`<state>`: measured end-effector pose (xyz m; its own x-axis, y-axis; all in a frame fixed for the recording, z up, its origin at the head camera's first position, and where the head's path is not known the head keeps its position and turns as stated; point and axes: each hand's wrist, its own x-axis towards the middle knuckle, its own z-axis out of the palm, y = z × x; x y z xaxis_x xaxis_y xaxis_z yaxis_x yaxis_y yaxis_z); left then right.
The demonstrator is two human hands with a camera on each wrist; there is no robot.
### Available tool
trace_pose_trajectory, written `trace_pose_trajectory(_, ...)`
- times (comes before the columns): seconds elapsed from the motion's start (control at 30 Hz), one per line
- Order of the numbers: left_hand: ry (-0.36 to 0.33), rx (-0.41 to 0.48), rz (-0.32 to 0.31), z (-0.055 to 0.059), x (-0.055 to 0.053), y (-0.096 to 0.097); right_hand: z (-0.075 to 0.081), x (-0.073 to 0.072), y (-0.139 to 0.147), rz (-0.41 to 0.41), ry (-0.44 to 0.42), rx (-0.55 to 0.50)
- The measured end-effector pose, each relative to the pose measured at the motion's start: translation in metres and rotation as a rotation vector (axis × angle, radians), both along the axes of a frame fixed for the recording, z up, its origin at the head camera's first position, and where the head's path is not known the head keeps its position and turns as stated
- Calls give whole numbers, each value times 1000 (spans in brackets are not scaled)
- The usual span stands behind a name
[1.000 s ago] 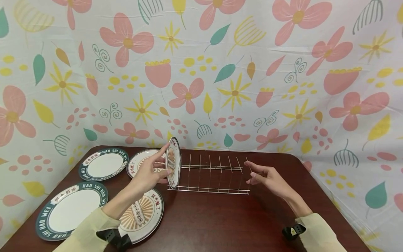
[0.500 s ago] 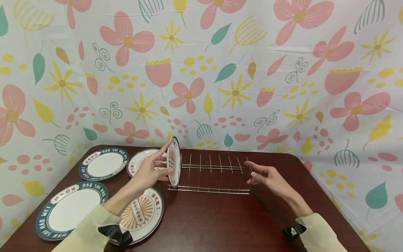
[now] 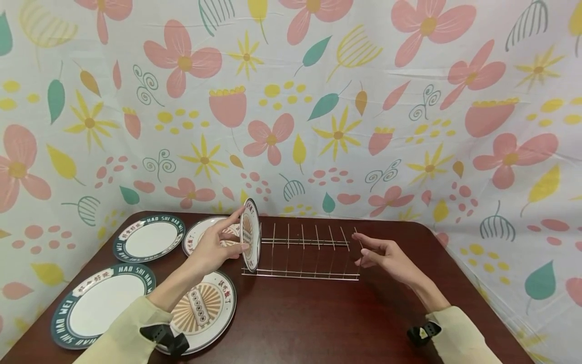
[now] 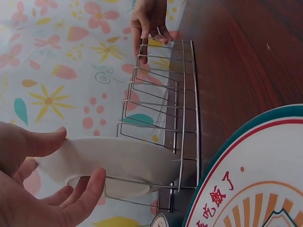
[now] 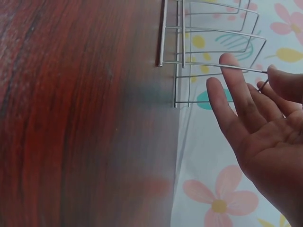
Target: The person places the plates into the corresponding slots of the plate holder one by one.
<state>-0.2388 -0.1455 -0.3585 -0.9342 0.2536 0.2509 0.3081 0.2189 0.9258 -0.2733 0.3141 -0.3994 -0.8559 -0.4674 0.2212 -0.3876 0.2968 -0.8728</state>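
Note:
A wire plate rack (image 3: 309,258) stands across the middle of the dark wooden table (image 3: 318,323). My left hand (image 3: 229,235) pinches the rim of a small orange-patterned plate (image 3: 251,237), which stands on edge in the rack's leftmost slot. In the left wrist view the thumb lies on one face of the plate (image 4: 118,163) and the fingers (image 4: 85,189) on the other. My right hand (image 3: 364,250) reaches the rack's right end. Its straight fingers (image 5: 232,80) and thumb touch the end wire of the rack (image 5: 208,33).
Two green-rimmed white plates (image 3: 149,237) (image 3: 102,303) lie flat at the left. An orange sunburst plate (image 3: 202,311) lies under my left forearm and another (image 3: 200,235) behind my left hand. A floral cloth (image 3: 291,101) hangs close behind and beside the table.

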Motion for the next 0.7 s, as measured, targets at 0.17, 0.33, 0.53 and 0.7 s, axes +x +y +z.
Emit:
trace_pose_trajectory(0.17,38,-20,7,0,-1,0,1,0,-1,4,7,-7)
trace_pose_trajectory(0.33,64,-45,16,0,-1,-1,2,0,-2,2,10,-13)
trace_pose_trajectory(0.53,118,-126,41,3,5,-8,1,-1,-3,28,14,-18)
trace_pose_trajectory(0.7,144,-168,66,5,11,-23,0,0,-2,32,22,-21)
